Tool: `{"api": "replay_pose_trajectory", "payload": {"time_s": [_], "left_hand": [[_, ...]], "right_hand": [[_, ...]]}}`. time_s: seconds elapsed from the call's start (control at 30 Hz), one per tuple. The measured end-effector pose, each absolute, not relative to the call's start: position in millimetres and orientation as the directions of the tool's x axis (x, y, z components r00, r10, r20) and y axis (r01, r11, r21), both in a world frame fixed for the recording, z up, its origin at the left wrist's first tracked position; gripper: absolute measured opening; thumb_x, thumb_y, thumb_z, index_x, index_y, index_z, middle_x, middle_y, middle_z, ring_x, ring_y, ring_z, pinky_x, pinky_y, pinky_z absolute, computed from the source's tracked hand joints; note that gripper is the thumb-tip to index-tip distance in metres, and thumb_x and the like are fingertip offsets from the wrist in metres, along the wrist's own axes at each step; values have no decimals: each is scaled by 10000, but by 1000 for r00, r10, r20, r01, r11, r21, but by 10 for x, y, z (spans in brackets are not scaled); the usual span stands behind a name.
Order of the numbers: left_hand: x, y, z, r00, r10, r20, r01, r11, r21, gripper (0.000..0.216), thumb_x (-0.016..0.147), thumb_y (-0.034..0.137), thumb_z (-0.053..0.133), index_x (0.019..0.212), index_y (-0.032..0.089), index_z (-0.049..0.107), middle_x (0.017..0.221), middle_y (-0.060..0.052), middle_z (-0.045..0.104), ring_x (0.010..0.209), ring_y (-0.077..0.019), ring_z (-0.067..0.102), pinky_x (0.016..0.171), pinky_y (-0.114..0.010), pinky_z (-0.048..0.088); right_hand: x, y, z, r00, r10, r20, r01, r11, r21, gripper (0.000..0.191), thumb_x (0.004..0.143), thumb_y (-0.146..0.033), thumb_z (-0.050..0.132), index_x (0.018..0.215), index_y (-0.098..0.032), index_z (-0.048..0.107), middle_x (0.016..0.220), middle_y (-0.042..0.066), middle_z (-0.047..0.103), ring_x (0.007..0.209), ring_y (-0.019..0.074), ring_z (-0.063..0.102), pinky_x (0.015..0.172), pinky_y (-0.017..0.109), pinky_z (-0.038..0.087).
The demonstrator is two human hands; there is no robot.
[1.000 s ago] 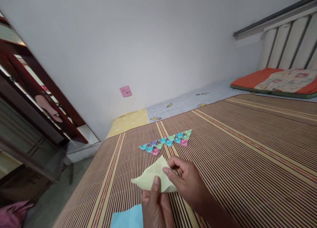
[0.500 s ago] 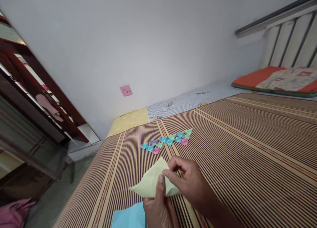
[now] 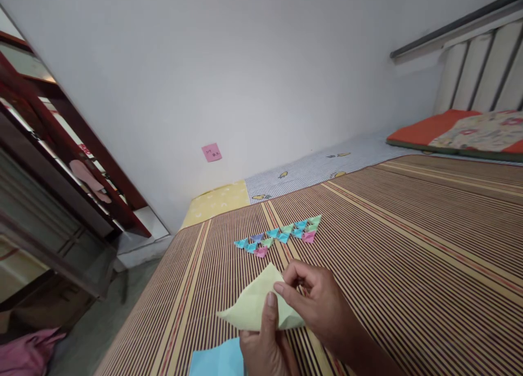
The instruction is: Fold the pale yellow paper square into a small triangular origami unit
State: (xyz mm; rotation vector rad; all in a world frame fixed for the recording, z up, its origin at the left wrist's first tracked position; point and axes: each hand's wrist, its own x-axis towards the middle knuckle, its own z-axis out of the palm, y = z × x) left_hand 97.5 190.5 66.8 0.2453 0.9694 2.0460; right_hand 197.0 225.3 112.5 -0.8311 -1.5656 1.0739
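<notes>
Down at the lower centre, the left hand (image 3: pixel 265 346) and right hand (image 3: pixel 318 305) are both pinching a pale yellow paper (image 3: pixel 255 308) over the striped bed mat (image 3: pixel 408 256). Blue paper (image 3: pixel 216 361) is lying beside them; small folded triangles (image 3: pixel 281 234) are sitting farther up.

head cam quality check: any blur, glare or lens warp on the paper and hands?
Head view: soft, even light, no glare; the yellow paper and both hands, left hand and right hand, read sharp enough. The small folded triangles are small, with fine detail lost. Wide-angle warp tilts the dark wooden shelf at the left edge, where it looks slightly smeared. The striped mat is crisp.
</notes>
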Motion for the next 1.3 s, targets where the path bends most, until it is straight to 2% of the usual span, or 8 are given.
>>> {"api": "replay_pose_trajectory", "payload": {"time_s": [0.3, 0.43, 0.63, 0.93, 1.07, 1.13, 1.23, 1.3], "left_hand": [[1070, 1886, 764, -671, 722, -170, -568, -354, 743, 541, 795, 110, 768, 1303, 155, 589, 978, -92, 795, 913, -240, 764, 783, -278, 629], [1057, 1886, 737, -678, 719, -153, -541, -347, 766, 582, 785, 142, 785, 1329, 168, 580, 1026, -106, 788, 938, -261, 759, 799, -308, 630], [953, 1895, 661, -649, 740, -177, -592, -345, 728, 608, 710, 107, 838, 1275, 156, 620, 993, -113, 793, 938, -294, 758, 804, -355, 640], [1040, 1883, 744, -653, 738, -172, -587, -349, 730, 557, 766, 149, 797, 1291, 162, 614, 1007, -116, 789, 957, -288, 754, 822, -362, 632], [1029, 1889, 749, -618, 768, -166, -614, -340, 712, 546, 690, 154, 856, 1200, 137, 662, 969, -124, 791, 912, -309, 762, 833, -397, 632], [1031, 1888, 747, -611, 775, -160, -606, -329, 724, 489, 694, 172, 855, 1150, 132, 682, 951, -123, 793, 888, -305, 765, 820, -399, 635], [1061, 1882, 745, -622, 763, -177, -585, -303, 753, 384, 719, 182, 836, 1074, 121, 702, 940, -126, 792, 872, -295, 767, 767, -370, 643], [1089, 1880, 743, -627, 751, -206, -592, -288, 752, 374, 694, 169, 851, 1036, 109, 711, 957, -134, 790, 887, -297, 764, 758, -359, 643]], "right_hand": [[1994, 2235, 1173, -261, 907, 332, -11, 341, -940, 245, 878, -300, 596, 667, -185, 546, 630, -26, 520, 610, 134, 477, 553, 255, 362], [1996, 2225, 1188, -265, 909, 321, -10, 330, -944, 247, 876, -307, 594, 666, -186, 540, 626, -25, 512, 609, 136, 469, 553, 258, 360], [1985, 2241, 1153, -260, 909, 326, -14, 334, -943, 254, 874, -309, 599, 661, -191, 529, 627, -27, 509, 612, 136, 469, 555, 256, 363], [1972, 2252, 1169, -266, 905, 331, -24, 337, -941, 223, 855, -260, 598, 655, -191, 528, 636, -25, 528, 630, 141, 499, 582, 260, 393], [1982, 2278, 1173, -248, 927, 280, -90, 266, -960, 125, 784, -218, 664, 794, -192, 542, 707, -31, 551, 674, 145, 530, 620, 259, 432], [1998, 2287, 1162, -276, 928, 250, -122, 224, -967, 173, 772, -218, 684, 895, -183, 567, 748, -28, 568, 701, 148, 542, 640, 260, 441], [2018, 2287, 1121, -375, 889, 261, -89, 246, -965, 118, 861, -263, 617, 795, -180, 565, 703, -37, 514, 665, 130, 484, 598, 248, 383], [2017, 2284, 1088, -381, 878, 290, -27, 303, -953, 251, 918, -285, 555, 694, -192, 490, 659, -51, 435, 623, 117, 410, 553, 247, 315]]}}
